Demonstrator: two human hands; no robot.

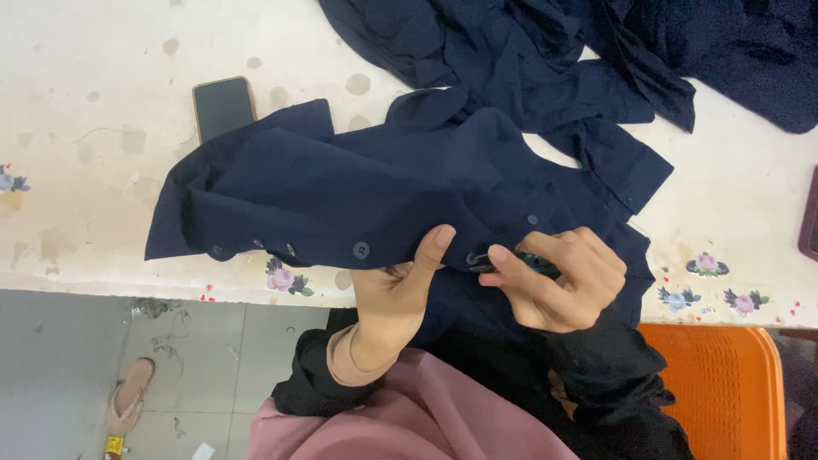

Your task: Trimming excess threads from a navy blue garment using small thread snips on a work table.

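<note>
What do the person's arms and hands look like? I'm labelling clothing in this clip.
Both hands are bare: no gloves or rings show. The left hand emerges from a tight beige inner cuff under a loose black sleeve. The right hand has a bunched black sleeve.

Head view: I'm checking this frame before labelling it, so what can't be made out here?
- Tool in the right hand: mostly hidden by the fingers; kind unclear.
- Left hand grip: fingers hidden under the navy shirt.
- Dark object: cut off by the right edge.
- Orange chair: cut off by the bottom edge.
</note>
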